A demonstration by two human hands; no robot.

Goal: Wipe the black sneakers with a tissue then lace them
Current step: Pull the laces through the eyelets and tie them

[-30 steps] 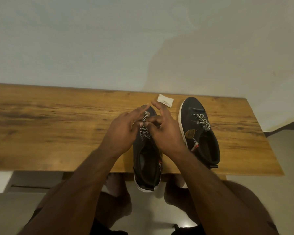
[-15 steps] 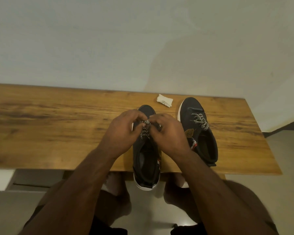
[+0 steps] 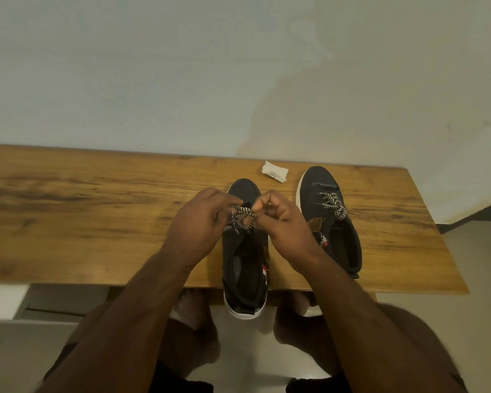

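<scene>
Head view, both hands' grip (image 3: 201,219) (image 3: 281,219) pinching near sneaker's (image 3: 245,268) checkered lace (image 3: 243,218), far sneaker's (image 3: 330,219) emblem unreadable

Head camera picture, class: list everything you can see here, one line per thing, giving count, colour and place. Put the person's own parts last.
Table: one, brown wood, against the wall.
Sneakers: two, black with white soles. Left sneaker lies under the hands, heel past the table's near edge; right sneaker lies beside it, to its right, fully on the table.
Laces: black-and-white patterned. Left lace is between the fingers; right lace lies on the right sneaker.
Tissue: one, white, folded, near the wall, between the sneaker toes.
Wall: pale, behind the table.
Floor: pale, glossy, below the table.
Left hand: pinches the left lace.
Right hand: pinches the same lace.
</scene>
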